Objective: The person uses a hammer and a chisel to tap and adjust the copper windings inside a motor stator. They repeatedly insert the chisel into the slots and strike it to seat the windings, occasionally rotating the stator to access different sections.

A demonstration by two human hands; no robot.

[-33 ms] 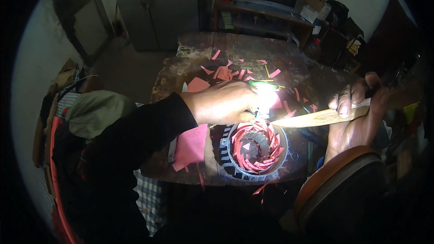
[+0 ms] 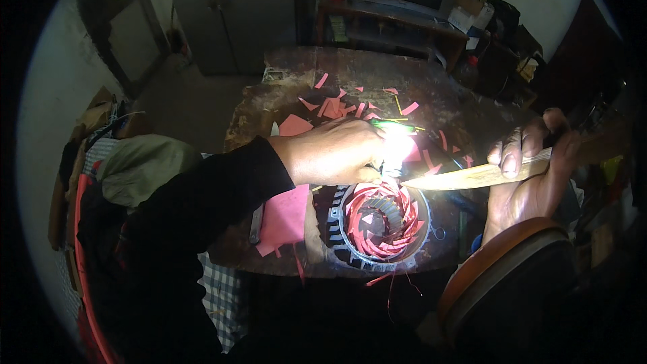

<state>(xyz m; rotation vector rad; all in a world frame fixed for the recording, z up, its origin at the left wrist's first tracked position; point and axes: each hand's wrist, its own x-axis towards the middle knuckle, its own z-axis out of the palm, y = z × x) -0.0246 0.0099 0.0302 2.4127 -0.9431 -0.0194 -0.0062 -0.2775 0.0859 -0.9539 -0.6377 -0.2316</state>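
Observation:
A motor stator (image 2: 342, 257) lies on the table with its bore facing up, and pink paper strips (image 2: 367, 241) ring its windings. My left hand (image 2: 337, 154) reaches across to its far rim, fingers bent and pressed together. Bright glare hides what they hold, if anything. In my right hand (image 2: 529, 162) is a flat, pointed wooden stick (image 2: 465, 178), gripped between fingers and thumb. Its tip points left and sits at the stator's far right rim, close to my left fingertips. Beside the stator on the left is a pink paper sheet (image 2: 286, 216).
Pink paper scraps (image 2: 330, 108) are scattered over the far part of the worn table (image 2: 290, 61). A metal blade-like tool (image 2: 256, 224) lies by the sheet. Thin threads (image 2: 389, 296) hang at the front edge. A curved orange rim (image 2: 485, 256) stands near my right forearm.
The red strip and thread hanging at the table's front edge have shifted a little. Both hands and the wooden stick hold nearly the same place.

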